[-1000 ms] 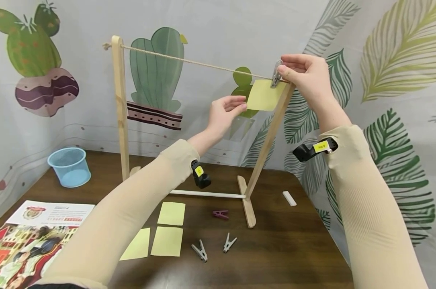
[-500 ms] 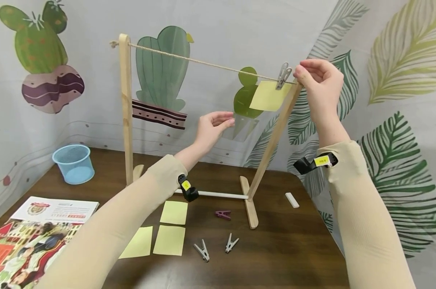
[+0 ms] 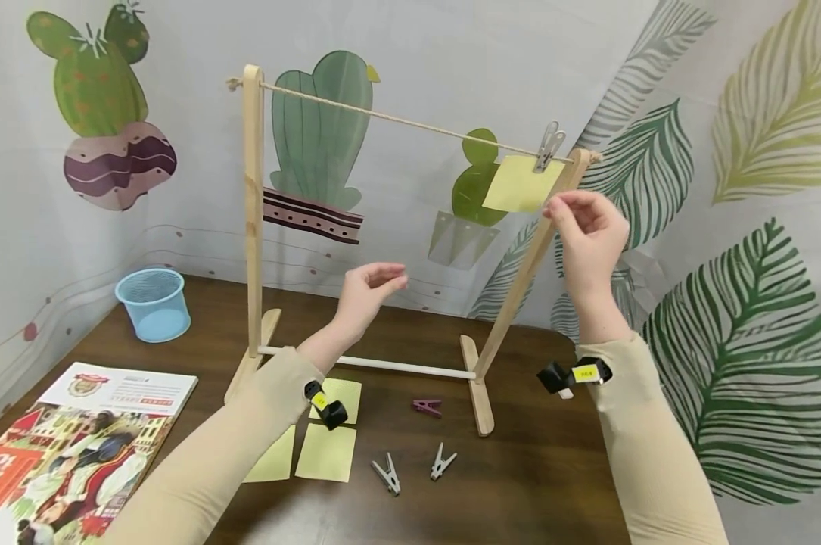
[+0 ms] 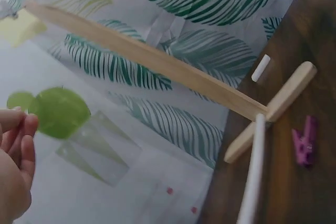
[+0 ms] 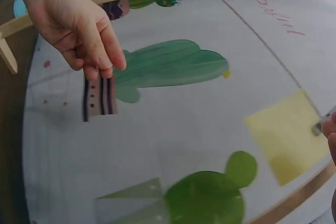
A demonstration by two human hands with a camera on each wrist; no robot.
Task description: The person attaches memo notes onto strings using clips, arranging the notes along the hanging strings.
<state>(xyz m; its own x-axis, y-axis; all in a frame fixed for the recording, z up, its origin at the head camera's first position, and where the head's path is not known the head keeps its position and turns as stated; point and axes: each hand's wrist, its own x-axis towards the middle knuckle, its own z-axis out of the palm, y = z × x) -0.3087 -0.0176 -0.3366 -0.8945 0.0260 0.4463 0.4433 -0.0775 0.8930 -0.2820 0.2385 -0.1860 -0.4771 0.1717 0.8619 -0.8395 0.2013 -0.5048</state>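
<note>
A yellow sticky note [image 3: 512,184] hangs near the right end of the rope [image 3: 410,119], held by a grey clothespin [image 3: 548,147]. My right hand [image 3: 590,238] is just below and right of the note, beside the right post, fingers loosely curled and holding nothing. Lower and further left, my left hand [image 3: 365,299] hovers in front of the wooden stand [image 3: 253,212] with relaxed fingers, also holding nothing. On the table lie more sticky notes [image 3: 325,454], partly hidden by my left sleeve. Two grey clothespins [image 3: 442,462] and a purple clothespin [image 3: 427,407] lie right of them.
A blue mesh basket [image 3: 154,303] stands at the back left, behind a magazine [image 3: 83,454]. A white bar [image 3: 410,368] joins the stand's feet. In the left wrist view, a small white block [image 4: 261,68] lies beyond the right foot.
My right hand has let go of the grey clothespin, which stays on the rope with the note, and has come down. My left hand has moved away from the note, down and left.
</note>
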